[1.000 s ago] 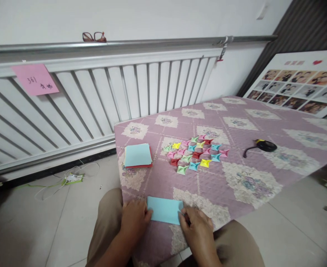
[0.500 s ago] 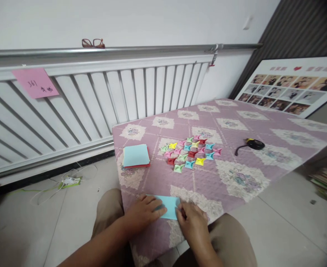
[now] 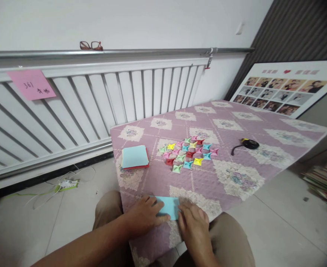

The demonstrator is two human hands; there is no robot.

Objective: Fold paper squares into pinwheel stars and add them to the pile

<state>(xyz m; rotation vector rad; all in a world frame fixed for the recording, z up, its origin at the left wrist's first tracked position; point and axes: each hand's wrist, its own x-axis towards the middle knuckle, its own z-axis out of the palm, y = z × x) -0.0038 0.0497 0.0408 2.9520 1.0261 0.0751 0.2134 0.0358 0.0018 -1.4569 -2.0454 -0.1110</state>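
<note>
A light blue sheet of paper (image 3: 169, 205) lies at the near edge of the pink quilted table (image 3: 230, 185). My left hand (image 3: 145, 216) lies across its left part, fingers flat and pressing down. My right hand (image 3: 194, 227) touches its right edge with bent fingertips. Further back on the table lies a cluster of several small folded paper shapes (image 3: 188, 155) in yellow, pink, red, green and blue. A stack of square paper sheets (image 3: 135, 157), blue on top and red beneath, sits to the left of the cluster.
A black and yellow tape measure (image 3: 248, 144) lies right of the cluster. A white slatted radiator cover (image 3: 96, 100) with a pink note (image 3: 31, 84) and glasses (image 3: 90, 45) stands behind. A photo board (image 3: 280, 89) leans at right. Cables (image 3: 66, 183) lie on the floor, books (image 3: 323, 181) far right.
My left hand has slid rightward over the blue sheet, covering more of it. The visible part of the sheet has become smaller. My view has drifted slightly.
</note>
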